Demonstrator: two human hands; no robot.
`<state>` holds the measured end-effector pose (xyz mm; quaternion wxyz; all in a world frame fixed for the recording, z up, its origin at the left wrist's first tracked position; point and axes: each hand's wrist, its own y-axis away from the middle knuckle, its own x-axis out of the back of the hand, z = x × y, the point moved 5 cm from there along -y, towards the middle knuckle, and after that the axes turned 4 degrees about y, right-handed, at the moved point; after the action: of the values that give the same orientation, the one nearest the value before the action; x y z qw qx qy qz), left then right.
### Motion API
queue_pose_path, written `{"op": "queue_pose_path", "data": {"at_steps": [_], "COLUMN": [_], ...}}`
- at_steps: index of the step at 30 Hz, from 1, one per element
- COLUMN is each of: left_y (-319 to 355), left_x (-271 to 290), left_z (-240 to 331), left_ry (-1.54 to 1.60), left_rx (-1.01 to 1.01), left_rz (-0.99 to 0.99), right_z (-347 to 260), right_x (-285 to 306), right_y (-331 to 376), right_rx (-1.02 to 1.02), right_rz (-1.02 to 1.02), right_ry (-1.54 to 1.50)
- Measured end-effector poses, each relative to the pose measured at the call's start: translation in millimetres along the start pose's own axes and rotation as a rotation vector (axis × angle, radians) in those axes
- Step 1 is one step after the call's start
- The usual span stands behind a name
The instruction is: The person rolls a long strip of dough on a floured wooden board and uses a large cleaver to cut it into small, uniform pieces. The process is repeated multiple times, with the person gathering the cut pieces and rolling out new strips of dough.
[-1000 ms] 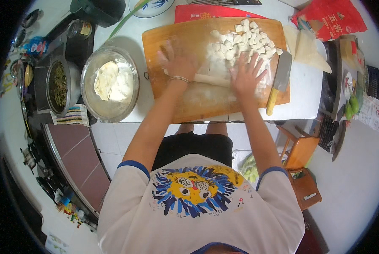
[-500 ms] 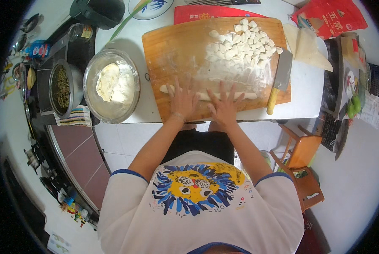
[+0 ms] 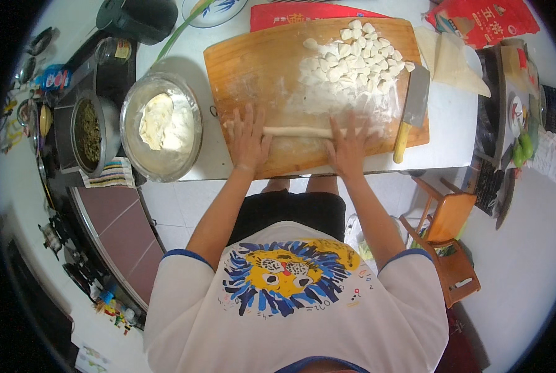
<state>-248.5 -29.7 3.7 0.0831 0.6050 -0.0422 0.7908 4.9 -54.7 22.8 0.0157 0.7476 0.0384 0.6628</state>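
Left hand (image 3: 248, 138) flat, palm down, fingers spread wide, pressing on the left end of a dough rope (image 3: 299, 131). Right hand (image 3: 349, 147) likewise flat and open, fingers splayed, resting on the rope's right end. Nothing gripped by either; only pressed under palms and fingers. Both forearms extended straight forward from the body, roughly parallel, wrists low near the board's front edge.

Dough rope thin, pale, fairly even in thickness, lying crosswise between and under both hands on a floured wooden cutting board (image 3: 253, 68).

Beyond the right hand, toward the far right of the board: heap of small cut dough pieces (image 3: 355, 56), dusted white. Just right of the right hand: cleaver (image 3: 413, 105) with yellow handle, blade on the board's edge. Left of the left hand, off the board: metal bowl (image 3: 135, 155) holding a lump of dough. Further left: dark pot of green filling (image 3: 89, 130). Behind the board: red packages (image 3: 489, 15).
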Motion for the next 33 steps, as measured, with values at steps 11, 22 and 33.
{"op": "queue_pose_path", "data": {"at_steps": [11, 22, 33], "left_y": [-141.9, -29.4, -137.4], "left_x": [12.2, 12.5, 18.3], "left_z": [-27.3, -26.6, -12.6], "left_ry": [-0.134, -0.108, -0.037], "left_rx": [0.145, 0.027, 0.079], "left_rz": [0.248, -0.015, 0.284], "right_z": [37.0, 43.0, 44.6], "right_x": [7.7, 3.0, 28.4], "right_y": [-93.1, 0.9, -84.0], "right_rx": [-0.166, -0.102, -0.207], "right_rz": [0.324, 0.085, 0.193], "right_ry": [0.028, 0.169, 0.129]}}
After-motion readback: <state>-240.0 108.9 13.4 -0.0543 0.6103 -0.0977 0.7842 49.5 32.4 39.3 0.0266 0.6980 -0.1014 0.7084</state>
